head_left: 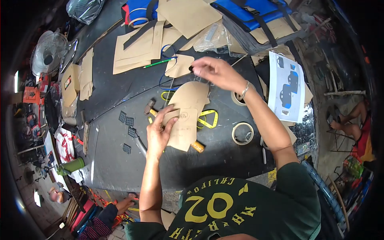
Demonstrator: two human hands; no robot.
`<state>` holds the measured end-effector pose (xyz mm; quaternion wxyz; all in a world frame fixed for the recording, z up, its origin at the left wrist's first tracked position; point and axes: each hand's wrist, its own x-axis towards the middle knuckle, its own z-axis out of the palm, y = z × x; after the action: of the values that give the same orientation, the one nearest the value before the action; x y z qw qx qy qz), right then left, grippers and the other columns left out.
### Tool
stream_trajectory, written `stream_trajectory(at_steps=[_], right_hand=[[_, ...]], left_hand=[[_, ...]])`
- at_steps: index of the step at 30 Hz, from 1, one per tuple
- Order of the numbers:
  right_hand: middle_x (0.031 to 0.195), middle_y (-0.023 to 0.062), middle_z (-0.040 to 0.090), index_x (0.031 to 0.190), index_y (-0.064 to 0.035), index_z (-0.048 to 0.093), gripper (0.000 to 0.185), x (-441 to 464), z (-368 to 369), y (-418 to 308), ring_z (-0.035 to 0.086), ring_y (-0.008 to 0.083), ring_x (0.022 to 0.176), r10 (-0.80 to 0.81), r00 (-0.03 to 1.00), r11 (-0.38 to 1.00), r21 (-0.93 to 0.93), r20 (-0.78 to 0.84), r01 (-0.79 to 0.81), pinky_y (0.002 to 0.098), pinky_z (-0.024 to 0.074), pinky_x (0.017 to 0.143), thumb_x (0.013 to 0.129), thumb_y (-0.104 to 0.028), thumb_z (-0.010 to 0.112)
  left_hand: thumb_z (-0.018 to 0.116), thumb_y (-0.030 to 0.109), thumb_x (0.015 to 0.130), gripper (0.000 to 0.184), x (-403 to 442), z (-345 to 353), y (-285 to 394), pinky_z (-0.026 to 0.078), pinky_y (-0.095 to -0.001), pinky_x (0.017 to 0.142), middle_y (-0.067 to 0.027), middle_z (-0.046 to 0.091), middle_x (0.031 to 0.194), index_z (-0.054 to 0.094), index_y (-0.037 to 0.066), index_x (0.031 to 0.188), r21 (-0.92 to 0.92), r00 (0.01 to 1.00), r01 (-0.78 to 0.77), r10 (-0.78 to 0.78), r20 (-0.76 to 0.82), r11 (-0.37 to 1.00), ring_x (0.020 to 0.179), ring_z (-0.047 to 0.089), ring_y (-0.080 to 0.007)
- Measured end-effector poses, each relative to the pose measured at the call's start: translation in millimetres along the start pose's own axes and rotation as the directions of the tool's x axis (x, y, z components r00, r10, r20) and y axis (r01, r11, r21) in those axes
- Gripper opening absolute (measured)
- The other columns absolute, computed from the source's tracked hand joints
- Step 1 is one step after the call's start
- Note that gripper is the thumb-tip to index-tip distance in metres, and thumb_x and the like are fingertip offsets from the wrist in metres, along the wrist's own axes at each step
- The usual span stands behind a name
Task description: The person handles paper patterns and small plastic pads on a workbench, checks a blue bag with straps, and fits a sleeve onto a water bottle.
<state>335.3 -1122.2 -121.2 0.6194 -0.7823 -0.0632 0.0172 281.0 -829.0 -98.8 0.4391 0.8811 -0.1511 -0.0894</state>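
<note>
My left hand (158, 134) grips brown cardboard pattern pieces (182, 130), thumb on top and fingers over the left edge. The upper piece carries handwritten marks; a larger rounded cardboard piece (192, 94) lies beneath it. My right hand (218, 74) is raised beyond them, its fingers drawn together. A small dark thing (191, 69) shows at its fingertips, too small to name. Near that hand lies another cardboard piece (180, 66) with a green pencil (160, 62). A hammer (150, 106) and a yellow tape measure (209, 119) lie partly under the pattern pieces.
On the black table (116, 168) are tape rolls (243, 133), small black grid pieces (127, 149) and a printed sheet (286, 88). Cardboard sheets (138, 50) and a blue bag (252, 16) crowd the far side. A fan (49, 54) stands left; other people sit at both sides.
</note>
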Motion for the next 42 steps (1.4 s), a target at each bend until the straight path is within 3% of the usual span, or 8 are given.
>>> stream_trajectory(at_steps=[4,5,10,18,22,26,36,42], right_hand=[[0.103,0.0047,0.072,0.119,-0.0019,0.067,0.029,0.7,1.6,2.3,0.066,0.0104,0.093,0.076,0.995,0.993,-0.084,-0.068,-0.082,0.0278,0.0527,0.082,0.098,-0.022,0.066],[0.103,0.0056,0.072,0.119,-0.0030,0.068,0.028,-4.8,9.7,1.2,0.067,0.0109,0.092,0.071,0.997,0.994,-0.075,-0.032,-0.073,0.0282,0.0533,0.082,0.098,-0.022,0.066],[0.089,0.0112,0.073,0.108,-0.0026,0.071,0.024,-69.6,44.4,-20.3,0.068,0.0165,0.075,-0.012,0.991,0.997,-0.079,0.131,0.022,0.0317,0.0542,0.070,0.095,-0.023,0.069],[0.083,0.0147,0.072,0.100,-0.0064,0.073,0.018,-203.9,-18.2,30.8,0.070,0.0274,0.074,0.253,0.771,0.945,-0.023,-0.585,-0.327,0.0331,0.0532,0.068,0.092,-0.023,0.069],[0.090,0.0148,0.074,0.097,-0.0040,0.075,0.035,-282.4,-88.5,37.5,0.072,0.0305,0.085,0.478,0.600,0.505,-0.358,-0.641,-0.786,0.0391,0.0550,0.077,0.088,-0.037,0.073],[0.100,0.0171,0.074,0.103,-0.0051,0.074,0.040,-310.9,-86.5,48.5,0.071,0.0337,0.091,0.434,0.642,0.588,-0.341,-0.632,-0.733,0.0402,0.0547,0.082,0.086,-0.041,0.074],[0.095,0.0203,0.069,0.092,-0.0048,0.073,0.030,-273.8,-0.5,37.0,0.066,0.0399,0.096,0.255,0.756,0.711,-0.414,-0.602,-0.569,0.0483,0.0509,0.087,0.088,-0.035,0.071],[0.097,0.0210,0.070,0.095,-0.0088,0.076,0.027,-297.7,-24.8,61.3,0.068,0.0402,0.092,0.251,0.621,0.542,-0.423,-0.742,-0.726,0.0498,0.0537,0.083,0.089,-0.033,0.067]], left_hand=[[0.080,0.012,0.086,0.056,-23.5,-7.1,-7.8,0.057,-0.0333,0.088,-0.0162,0.073,0.118,0.059,0.010,0.138,-0.083,0.942,0.335,-0.334,0.020,0.939,0.105,0.072,-0.0186],[0.078,0.015,0.090,0.050,-35.0,0.1,-43.6,0.055,-0.0287,0.078,-0.0091,0.074,0.104,0.059,0.005,0.135,-0.069,0.988,0.144,-0.147,-0.042,0.987,0.090,0.069,-0.0129],[0.062,0.022,0.103,0.028,-68.9,-7.6,-56.2,0.043,-0.0220,0.066,0.0041,0.057,0.085,0.062,0.000,0.120,-0.119,0.963,0.231,-0.245,-0.115,0.966,0.072,0.047,-0.0082],[0.058,0.014,0.104,0.023,-140.6,-19.6,-102.9,0.049,-0.0268,0.086,-0.0054,0.067,0.105,0.058,-0.001,0.121,-0.381,0.926,0.295,-0.360,-0.111,0.876,0.093,0.060,-0.0098],[0.060,0.010,0.101,0.018,-155.8,-18.8,-85.7,0.051,-0.0310,0.091,-0.0057,0.067,0.108,0.059,0.002,0.117,-0.735,0.908,0.303,-0.419,0.028,0.606,0.098,0.063,-0.0135],[0.060,0.011,0.101,0.027,-152.3,-9.3,-89.3,0.052,-0.0378,0.101,-0.0103,0.068,0.120,0.058,0.001,0.126,-0.814,0.914,0.377,-0.319,0.250,0.442,0.111,0.066,-0.0209],[0.064,0.023,0.102,0.027,-75.8,77.1,15.2,0.046,-0.0227,0.072,-0.0005,0.067,0.097,0.060,0.003,0.120,-0.373,0.892,0.217,-0.028,0.451,0.902,0.081,0.057,-0.0069],[0.066,0.028,0.100,0.024,-80.6,91.8,30.8,0.042,-0.0277,0.060,0.0018,0.055,0.074,0.062,0.008,0.114,-0.254,0.832,0.058,0.094,0.546,0.965,0.067,0.045,-0.0071]])
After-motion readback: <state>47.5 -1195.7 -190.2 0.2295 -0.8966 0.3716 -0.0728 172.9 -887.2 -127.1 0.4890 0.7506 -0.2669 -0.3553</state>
